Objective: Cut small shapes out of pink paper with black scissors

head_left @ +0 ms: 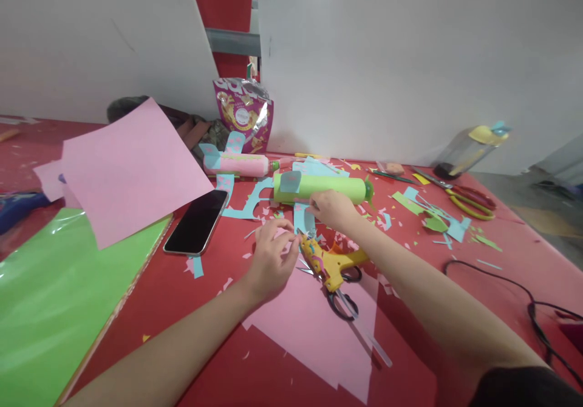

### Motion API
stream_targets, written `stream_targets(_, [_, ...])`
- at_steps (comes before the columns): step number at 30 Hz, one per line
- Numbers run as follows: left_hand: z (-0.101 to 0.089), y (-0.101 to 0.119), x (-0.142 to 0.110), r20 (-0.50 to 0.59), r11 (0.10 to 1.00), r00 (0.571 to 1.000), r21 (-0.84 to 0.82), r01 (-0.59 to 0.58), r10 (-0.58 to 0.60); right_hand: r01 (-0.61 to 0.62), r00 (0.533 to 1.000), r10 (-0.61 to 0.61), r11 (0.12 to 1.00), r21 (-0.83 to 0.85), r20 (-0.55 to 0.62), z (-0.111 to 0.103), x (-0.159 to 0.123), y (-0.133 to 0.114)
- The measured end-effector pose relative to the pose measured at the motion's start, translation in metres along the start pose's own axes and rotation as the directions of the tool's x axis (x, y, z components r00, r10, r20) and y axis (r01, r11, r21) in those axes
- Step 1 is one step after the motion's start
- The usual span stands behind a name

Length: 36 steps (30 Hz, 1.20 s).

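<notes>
A roll wrapped in light green paper (328,188) lies on its side, with a blue paper fin (303,220) at its lower edge. My right hand (334,209) is closed, its fingertips at that fin and against the roll. To its left, my left hand (272,256) has curled fingers and thumb drawn together; anything between them is too small to make out. Beside it, a yellow hot glue gun (328,266) rests on black-handled scissors (342,307), a clear glue stick (376,346) protruding from its rear. Pink paper (314,328) lies underneath.
A phone (197,223), large pink sheet (136,170) and green sheet pack (59,297) are at left. Behind stand a pink roll (241,165) and snack bag (243,112). Right: paper scraps (430,215), red-and-yellow-handled scissors (471,202), clear bottle (469,155) and black cable (501,278).
</notes>
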<state>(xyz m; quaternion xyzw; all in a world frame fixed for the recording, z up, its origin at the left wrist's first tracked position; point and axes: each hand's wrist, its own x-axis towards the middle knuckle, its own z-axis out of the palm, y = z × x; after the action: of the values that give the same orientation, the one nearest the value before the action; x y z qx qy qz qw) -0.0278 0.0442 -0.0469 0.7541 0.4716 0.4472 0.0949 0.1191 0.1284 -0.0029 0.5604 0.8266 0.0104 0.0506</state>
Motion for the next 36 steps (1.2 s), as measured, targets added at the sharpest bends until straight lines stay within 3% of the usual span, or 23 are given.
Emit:
stream_targets(12, [0.001, -0.001, 0.0, -0.007, 1.0, 1.0, -0.007, 0.005, -0.005, 0.038, 0.999, -0.039, 0.998, -0.05, -0.021, -0.008, -0.002, 0.004])
stream_targets(21, [0.002, -0.001, -0.001, -0.011, 1.0, 1.0, -0.01, 0.003, -0.003, 0.194, 0.98, -0.193, 0.981, -0.026, 0.037, -0.006, -0.011, 0.018])
stream_targets(36, [0.003, -0.003, -0.001, -0.005, 0.999, 1.0, -0.026, 0.023, -0.023, 0.245, 0.969, -0.246, 0.968, 0.052, 0.027, -0.008, -0.012, 0.015])
